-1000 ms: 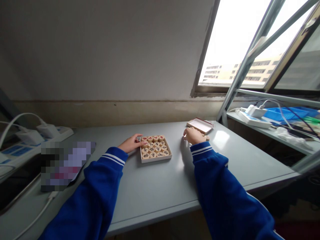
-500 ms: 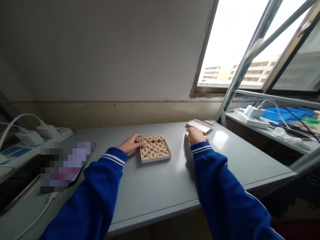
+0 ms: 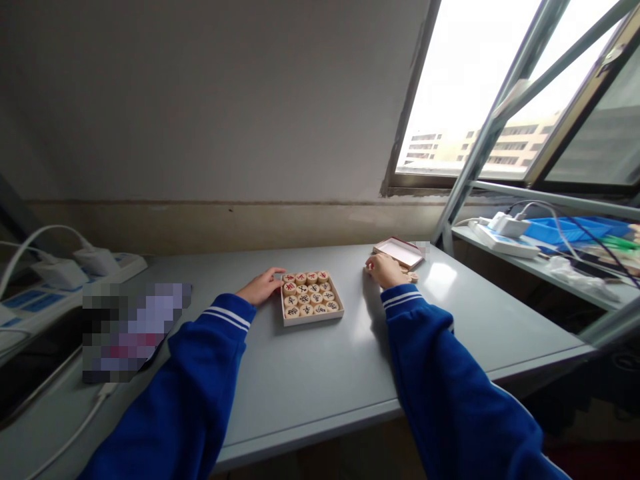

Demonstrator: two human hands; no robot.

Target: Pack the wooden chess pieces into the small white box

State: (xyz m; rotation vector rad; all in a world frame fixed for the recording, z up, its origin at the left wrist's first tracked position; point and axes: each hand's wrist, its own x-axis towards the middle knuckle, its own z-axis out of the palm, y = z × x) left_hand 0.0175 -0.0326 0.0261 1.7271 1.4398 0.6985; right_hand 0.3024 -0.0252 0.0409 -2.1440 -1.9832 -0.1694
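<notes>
A shallow white box (image 3: 314,320) on the desk holds rows of round wooden Chinese chess pieces (image 3: 319,299), some marked in red at the back and left, the others in black. My left hand (image 3: 261,287) is at the box's left edge, fingers stretched and thumb apart, touching its side. Further right, my right hand (image 3: 387,270) is low over the desk with its fingers pinched together; what they hold is hidden. Loose chess pieces (image 3: 411,275) lie partly covered by this hand. Just behind it sits the upturned box lid (image 3: 401,251) with a dark red rim.
A phone with a blurred screen (image 3: 145,327) lies on the left, a white cable running from it. Behind it is a power strip (image 3: 120,270) with plugs. On the right, a lower shelf carries another power strip (image 3: 505,237) and a blue tray (image 3: 565,230). A metal post stands near the window.
My left thumb has drawn back off the red-marked piece at the box's left side. My right hand's fingertips have shifted slightly left, uncovering more of the loose pieces.
</notes>
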